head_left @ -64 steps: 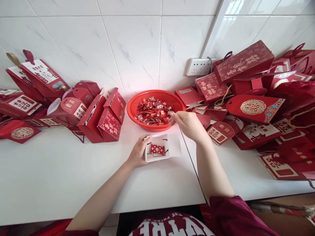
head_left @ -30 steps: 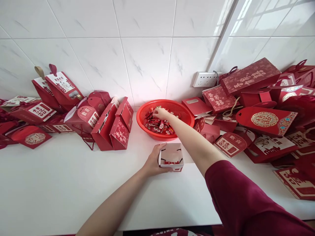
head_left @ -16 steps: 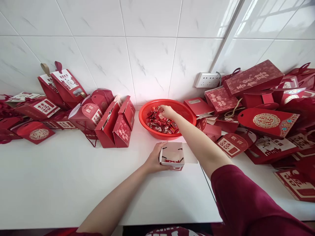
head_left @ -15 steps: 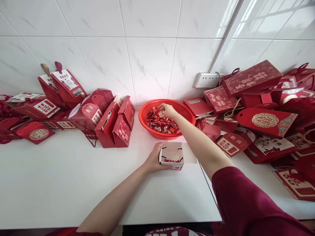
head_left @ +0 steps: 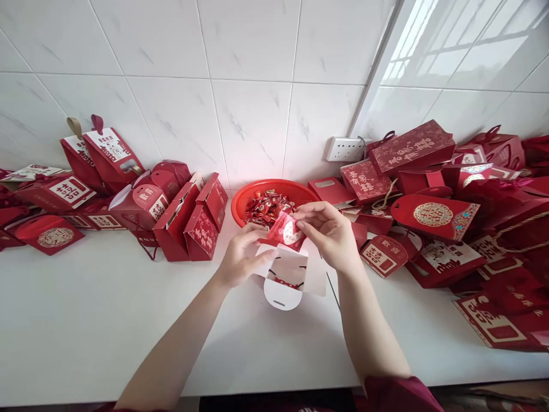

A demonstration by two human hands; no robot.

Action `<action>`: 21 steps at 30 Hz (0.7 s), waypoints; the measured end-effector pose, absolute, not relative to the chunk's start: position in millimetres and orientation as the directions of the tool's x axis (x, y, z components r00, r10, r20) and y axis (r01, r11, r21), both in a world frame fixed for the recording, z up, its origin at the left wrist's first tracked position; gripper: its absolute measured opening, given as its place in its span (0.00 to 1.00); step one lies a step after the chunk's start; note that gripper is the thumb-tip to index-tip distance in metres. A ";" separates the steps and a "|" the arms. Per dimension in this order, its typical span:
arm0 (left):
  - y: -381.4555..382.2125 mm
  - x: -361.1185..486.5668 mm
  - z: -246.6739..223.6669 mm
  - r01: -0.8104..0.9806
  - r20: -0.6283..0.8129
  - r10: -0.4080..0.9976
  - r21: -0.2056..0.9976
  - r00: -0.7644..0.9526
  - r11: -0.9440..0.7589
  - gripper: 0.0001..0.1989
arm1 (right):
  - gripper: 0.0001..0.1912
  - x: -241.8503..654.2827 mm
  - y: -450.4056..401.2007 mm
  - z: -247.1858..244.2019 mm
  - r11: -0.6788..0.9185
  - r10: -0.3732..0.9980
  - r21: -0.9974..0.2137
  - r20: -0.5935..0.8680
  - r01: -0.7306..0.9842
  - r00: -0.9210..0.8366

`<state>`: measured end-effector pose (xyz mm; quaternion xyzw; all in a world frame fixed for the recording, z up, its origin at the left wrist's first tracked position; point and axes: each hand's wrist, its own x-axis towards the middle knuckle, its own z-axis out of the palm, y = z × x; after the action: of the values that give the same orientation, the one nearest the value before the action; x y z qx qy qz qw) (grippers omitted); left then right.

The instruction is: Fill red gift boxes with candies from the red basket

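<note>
Over roomy tabletop (head_left: 98, 320), left hand (head_left: 240, 256) grips box (head_left: 290, 266) by one edge, right hand (head_left: 332, 236) pinching packet (head_left: 288, 232).

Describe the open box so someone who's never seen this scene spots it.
On the white counter, find the red basket of small packets. Directly in front is the open box: unlike the red boxes either side, it shows its white inside and a slotted, rounded white flap.
</note>
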<state>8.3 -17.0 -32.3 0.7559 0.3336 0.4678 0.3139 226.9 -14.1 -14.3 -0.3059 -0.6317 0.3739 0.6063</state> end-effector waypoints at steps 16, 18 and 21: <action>12.3 38.4 -15.6 -0.169 0.482 0.876 0.865 0.016 -0.473 0.10 | 0.16 212.5 0.1 -11.5 0.430 0.872 -0.903 0.413 0.010 -0.264; 14.4 38.4 -18.6 -0.172 0.485 0.875 0.862 0.006 -0.477 0.09 | 0.15 207.1 0.4 -12.8 0.413 0.875 -0.910 0.404 -0.024 -0.267; 15.4 40.9 -23.9 -0.174 0.498 0.867 0.856 0.017 -0.488 0.08 | 0.15 202.5 2.4 -17.7 0.370 0.890 -0.925 0.379 -0.082 -0.254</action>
<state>40.9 15.4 -23.9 0.5837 0.2970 0.6349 0.4099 202.5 2.4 -17.7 -0.3150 -0.6413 0.4643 0.5234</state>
